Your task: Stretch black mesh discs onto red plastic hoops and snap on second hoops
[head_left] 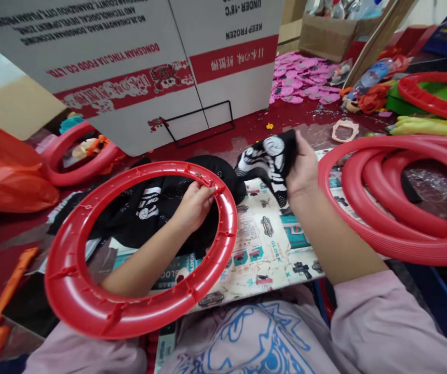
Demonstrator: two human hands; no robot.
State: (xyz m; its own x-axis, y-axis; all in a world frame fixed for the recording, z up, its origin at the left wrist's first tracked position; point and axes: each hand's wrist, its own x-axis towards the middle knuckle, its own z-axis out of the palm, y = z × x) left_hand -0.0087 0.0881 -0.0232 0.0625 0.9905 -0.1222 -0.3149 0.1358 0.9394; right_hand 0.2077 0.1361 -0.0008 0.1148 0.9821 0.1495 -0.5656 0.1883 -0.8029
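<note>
My left forearm passes through a red plastic ring (pixel 231 228), whose hollow, ribbed side faces me. The fingers of my left hand (pixel 197 205) are closed on the ring's inner rim at its upper right. In my right hand (pixel 301 169) is a piece of black fabric with white print (pixel 272 150), pinched and lifted by its edge. More black printed fabric (pixel 130 223) lies in a heap behind and below the ring. Both hands are above a board covered in printed pictures (pixel 262 249).
Several red rings (pixel 348 228) lie stacked at the right. A large white carton (pixel 130 31) stands behind, with a black wire frame (pixel 203 124) before it. Pink pieces (pixel 301 75) are piled at the back. An orange-red bag (pixel 9 166) sits at the left.
</note>
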